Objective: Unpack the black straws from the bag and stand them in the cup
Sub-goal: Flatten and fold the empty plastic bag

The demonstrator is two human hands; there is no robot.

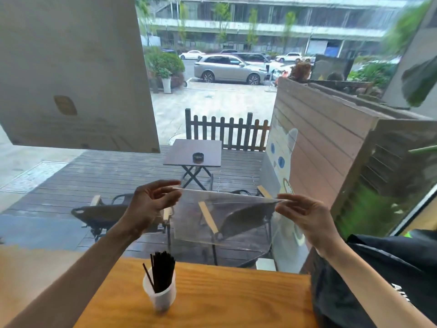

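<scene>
A clear plastic bag (222,218) hangs stretched in the air between my hands, and I see no straws in it. My left hand (151,204) pinches its upper left corner. My right hand (305,214) pinches the upper right corner. Below the bag, a translucent white cup (162,297) stands on the wooden table (236,299), left of centre. A bundle of black straws (162,271) stands upright in the cup, with one straw leaning out to the left.
A black garment or bag (378,280) lies over the table's right end. Straight ahead is a window; beyond it are a deck with chairs, a small folding table (194,152) and parked cars. A pale board (71,72) hangs at upper left.
</scene>
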